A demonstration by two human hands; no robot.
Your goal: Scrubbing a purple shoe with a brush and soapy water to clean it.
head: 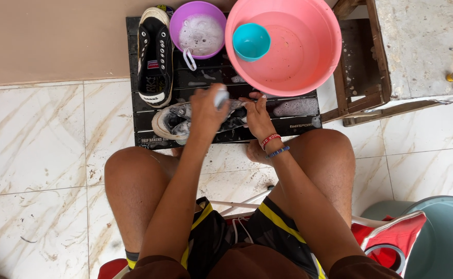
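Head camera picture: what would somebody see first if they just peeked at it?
The big pink basin at the top, with a teal cup inside it. Just below it, the left hand and right hand work on a soapy grey shoe lying on a black slatted rack. A black sneaker sits top left beside a purple bowl of suds.

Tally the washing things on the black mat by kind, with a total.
Shoes: 2, the black shoe and the soapy shoe held by the left hand and right hand
Basins: 2, the purple basin and the pink basin
Cups: 1, the teal cup
Total: 5
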